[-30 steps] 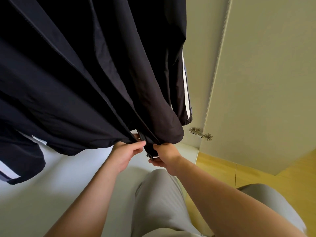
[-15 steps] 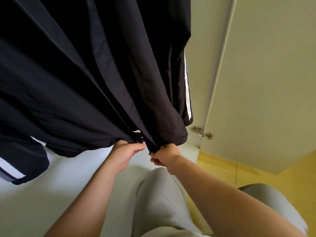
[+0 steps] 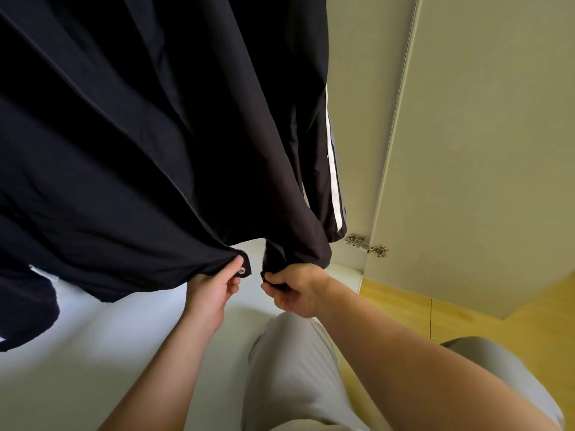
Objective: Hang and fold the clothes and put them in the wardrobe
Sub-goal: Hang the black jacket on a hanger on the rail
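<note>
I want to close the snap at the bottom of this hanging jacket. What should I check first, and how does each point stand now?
1. Left hand grips one hem corner of the jacket: ok.
2. Snap on that corner is uncovered, beside the thumb: ok.
3. Right hand pinches the other hem corner: ok.
4. The two corners meet: not ok, a gap lies between them.
5. Matching snap half on the right-hand corner faces the first: cannot tell, dark cloth and fingers hide it.
6. Jacket sits properly on its hanger: cannot tell, its top is out of view.
</note>
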{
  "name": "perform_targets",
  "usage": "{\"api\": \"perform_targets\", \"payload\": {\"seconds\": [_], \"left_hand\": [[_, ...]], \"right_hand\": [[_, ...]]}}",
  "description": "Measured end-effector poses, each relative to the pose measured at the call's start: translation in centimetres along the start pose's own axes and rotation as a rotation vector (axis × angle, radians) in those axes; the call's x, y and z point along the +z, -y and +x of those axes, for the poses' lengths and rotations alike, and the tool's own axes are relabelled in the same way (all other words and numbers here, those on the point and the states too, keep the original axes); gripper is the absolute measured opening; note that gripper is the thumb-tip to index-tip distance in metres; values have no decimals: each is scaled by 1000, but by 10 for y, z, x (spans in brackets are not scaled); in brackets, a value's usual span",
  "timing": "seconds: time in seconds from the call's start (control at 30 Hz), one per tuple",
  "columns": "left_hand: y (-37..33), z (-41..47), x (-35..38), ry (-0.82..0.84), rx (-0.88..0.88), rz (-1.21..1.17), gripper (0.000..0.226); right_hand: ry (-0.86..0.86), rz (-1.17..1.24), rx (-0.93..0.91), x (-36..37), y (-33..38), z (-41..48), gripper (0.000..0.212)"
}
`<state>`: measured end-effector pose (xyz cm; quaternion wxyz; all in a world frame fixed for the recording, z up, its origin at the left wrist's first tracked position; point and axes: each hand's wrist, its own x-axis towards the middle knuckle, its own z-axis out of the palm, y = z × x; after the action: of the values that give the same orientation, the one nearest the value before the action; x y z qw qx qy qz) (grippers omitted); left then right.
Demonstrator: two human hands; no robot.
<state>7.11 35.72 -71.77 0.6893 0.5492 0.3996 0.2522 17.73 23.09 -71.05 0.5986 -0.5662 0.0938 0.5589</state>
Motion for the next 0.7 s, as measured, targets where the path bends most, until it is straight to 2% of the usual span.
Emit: {"api": "perform_targets", "payload": {"seconds": [0.13, 0.43, 0.53, 0.7], "left_hand": [[-8, -11, 4, 26, 126, 11, 7], [-17, -20, 12, 95, 79, -134, 2], [-15, -19, 13, 74, 83, -116, 12], [-8, -18, 18, 0, 125, -123, 9]], "right_hand": [[83, 70, -19, 3, 7, -8, 9], [24, 113, -68, 3, 9, -15, 7], [16, 125, -91, 4, 9, -16, 7], [-12, 123, -136, 4, 8, -15, 6]]}}
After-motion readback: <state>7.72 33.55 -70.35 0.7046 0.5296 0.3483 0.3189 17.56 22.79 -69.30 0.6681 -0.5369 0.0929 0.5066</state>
